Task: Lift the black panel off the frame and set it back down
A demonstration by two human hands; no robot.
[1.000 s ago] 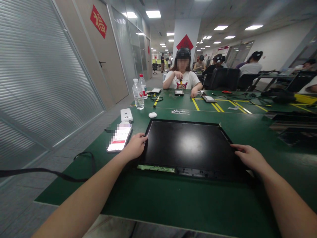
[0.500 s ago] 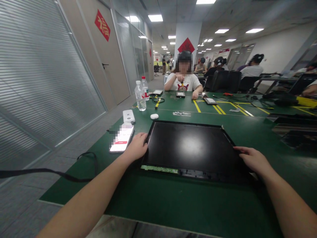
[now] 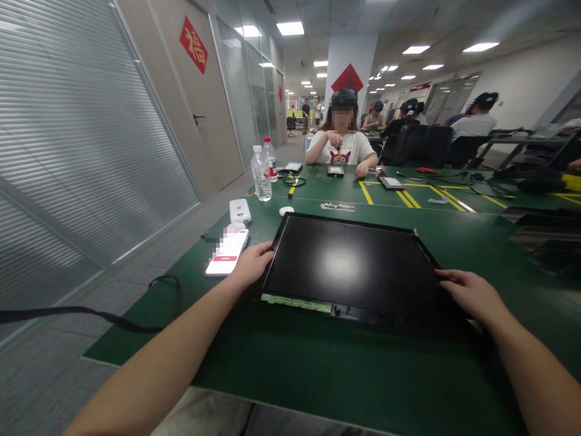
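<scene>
Green tabletop (image 3: 345,375) spread below the black panel (image 3: 349,260). Left of the panel we had a lit phone (image 3: 228,253) and, farther back, a white device (image 3: 239,211). Our left hand (image 3: 254,261) gripped the panel's left edge; a small white oval object (image 3: 286,211) peeped out behind its far-left corner. A green strip (image 3: 297,303) lined its near edge. Our right hand (image 3: 474,293) pinched the panel's right edge.

Phone (image 3: 230,249) left of panel (image 3: 349,260) (bottles (image 3: 262,180) beyond)
</scene>
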